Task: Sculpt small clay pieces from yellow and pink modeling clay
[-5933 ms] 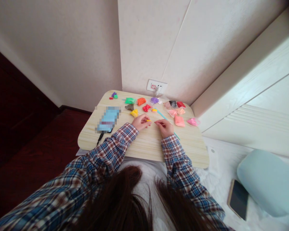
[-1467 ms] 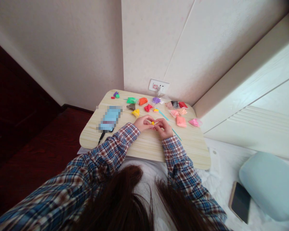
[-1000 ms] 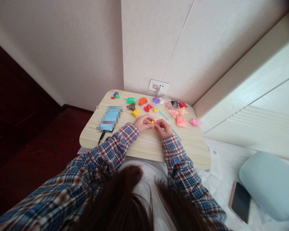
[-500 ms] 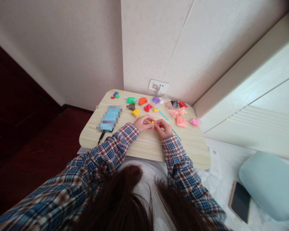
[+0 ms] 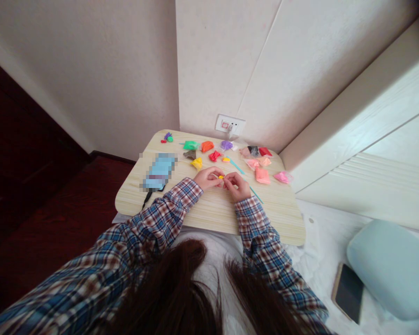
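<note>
Between my two hands is a small piece of yellow modelling clay (image 5: 221,177), partly covered by the fingertips. My left hand (image 5: 208,178) pinches it from the left, and my right hand (image 5: 237,185) closes on it from the right. Just beyond the left hand lies a yellow clay packet (image 5: 196,163). A smaller yellow-orange clay piece (image 5: 226,159) rests farther back, beside a red clay packet (image 5: 215,156). A flat blue modelling tool (image 5: 235,165) lies behind the right hand. Past that wrist, a thin teal stick (image 5: 256,195) sticks out, partly hidden.
Several clay packets, among them a green one (image 5: 190,145) and a salmon one (image 5: 262,175), line the back and right of the small table (image 5: 209,214). Small clay balls (image 5: 169,139) sit at its back left. A blurred phone (image 5: 159,171) with a cable lies left.
The yellow clay between my fingertips looks slightly flatter or turned. Both hands keep nearly the same place, and the things on the table have not moved.
</note>
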The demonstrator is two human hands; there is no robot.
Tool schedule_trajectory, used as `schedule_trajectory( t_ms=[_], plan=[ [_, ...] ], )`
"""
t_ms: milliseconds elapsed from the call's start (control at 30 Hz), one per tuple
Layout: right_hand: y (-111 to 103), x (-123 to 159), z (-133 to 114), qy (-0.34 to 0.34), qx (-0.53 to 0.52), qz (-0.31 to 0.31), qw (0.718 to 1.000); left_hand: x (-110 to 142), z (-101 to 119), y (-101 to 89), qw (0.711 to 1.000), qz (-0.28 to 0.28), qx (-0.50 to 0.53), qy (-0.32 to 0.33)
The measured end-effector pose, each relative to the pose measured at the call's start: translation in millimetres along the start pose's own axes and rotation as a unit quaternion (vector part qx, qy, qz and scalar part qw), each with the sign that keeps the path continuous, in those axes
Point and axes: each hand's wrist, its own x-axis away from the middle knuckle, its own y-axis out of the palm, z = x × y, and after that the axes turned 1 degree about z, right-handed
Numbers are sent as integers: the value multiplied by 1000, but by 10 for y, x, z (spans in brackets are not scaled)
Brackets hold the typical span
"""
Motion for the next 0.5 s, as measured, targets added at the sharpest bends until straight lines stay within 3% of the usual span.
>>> schedule_trajectory(
  t_ms=[500],
  plan=[
    [-36,-11,160,-25,43,74,996,15,22,-13,1000,4,2,-12]
  ],
)
